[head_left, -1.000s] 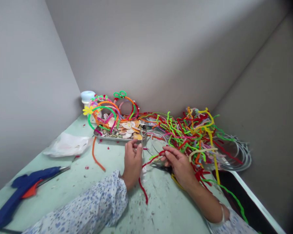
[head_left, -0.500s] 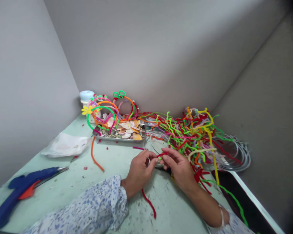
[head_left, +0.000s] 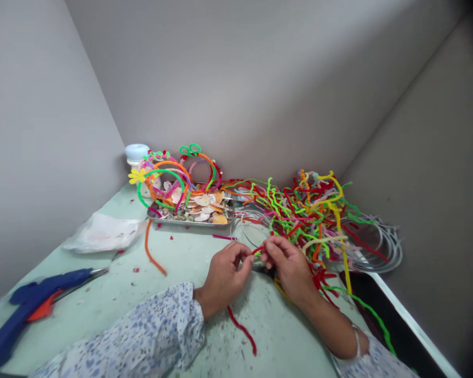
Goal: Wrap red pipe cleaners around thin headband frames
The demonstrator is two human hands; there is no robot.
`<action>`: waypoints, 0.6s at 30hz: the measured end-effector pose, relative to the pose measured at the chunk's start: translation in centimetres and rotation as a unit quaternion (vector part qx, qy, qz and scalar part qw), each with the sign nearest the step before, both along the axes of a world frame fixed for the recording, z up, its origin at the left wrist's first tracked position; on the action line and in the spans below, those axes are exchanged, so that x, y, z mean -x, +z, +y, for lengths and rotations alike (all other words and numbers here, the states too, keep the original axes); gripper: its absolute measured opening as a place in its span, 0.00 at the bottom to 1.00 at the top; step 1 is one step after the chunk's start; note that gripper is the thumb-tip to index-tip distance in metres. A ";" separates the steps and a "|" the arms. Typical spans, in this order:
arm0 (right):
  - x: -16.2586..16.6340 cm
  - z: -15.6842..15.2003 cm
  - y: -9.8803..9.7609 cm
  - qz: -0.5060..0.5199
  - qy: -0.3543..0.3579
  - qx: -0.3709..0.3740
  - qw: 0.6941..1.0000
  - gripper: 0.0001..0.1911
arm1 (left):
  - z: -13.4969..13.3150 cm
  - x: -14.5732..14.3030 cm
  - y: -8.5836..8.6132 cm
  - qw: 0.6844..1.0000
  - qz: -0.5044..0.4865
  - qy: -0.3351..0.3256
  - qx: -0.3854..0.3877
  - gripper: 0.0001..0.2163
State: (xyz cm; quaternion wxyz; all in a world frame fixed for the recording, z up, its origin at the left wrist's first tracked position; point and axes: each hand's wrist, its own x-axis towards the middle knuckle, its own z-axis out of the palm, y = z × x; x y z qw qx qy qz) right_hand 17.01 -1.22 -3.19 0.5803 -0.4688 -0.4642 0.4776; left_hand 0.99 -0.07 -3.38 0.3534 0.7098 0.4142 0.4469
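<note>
Between my two hands stretches a short red pipe cleaner [head_left: 257, 250] with a bit of bright green beside it. My left hand [head_left: 227, 269] pinches its left end between thumb and fingertips. The fingers of my right hand [head_left: 284, 262] are closed on the other end, which is mostly hidden. A longer red pipe cleaner [head_left: 242, 329] trails on the table below my left hand; whether it joins the held one is hidden. Behind my right hand, a thin clear wire ring [head_left: 256, 227] lies near a tangled heap of colourful pipe cleaners [head_left: 295, 207].
A metal tray [head_left: 193, 224] of shells stands at the back, with pipe-cleaner headbands [head_left: 161, 173] on it. A blue glue gun [head_left: 35, 294] lies at left, near a plastic bag [head_left: 104, 233]. An orange pipe cleaner [head_left: 150, 249] is by the tray, a black tray [head_left: 394, 315] at right.
My right hand's fingers have shifted slightly on the red pipe cleaner, curling closer around it. My left hand keeps its pinch. The whole view has drifted a little.
</note>
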 end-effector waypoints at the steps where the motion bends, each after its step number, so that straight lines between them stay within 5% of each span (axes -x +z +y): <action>1: 0.0 0.0 0.0 -0.006 -0.001 0.003 1.000 0.11 | 0.0 0.0 0.0 1.000 -0.001 -0.004 0.003 0.06; 9: 0.1 0.2 -0.5 0.005 -0.012 0.008 1.000 0.13 | -0.6 -0.4 0.0 0.998 -0.023 -0.039 0.041 0.06; 18: 0.1 0.1 -0.1 0.054 -0.004 -0.008 0.999 0.13 | -0.7 -0.2 0.5 0.999 -0.027 -0.001 0.046 0.06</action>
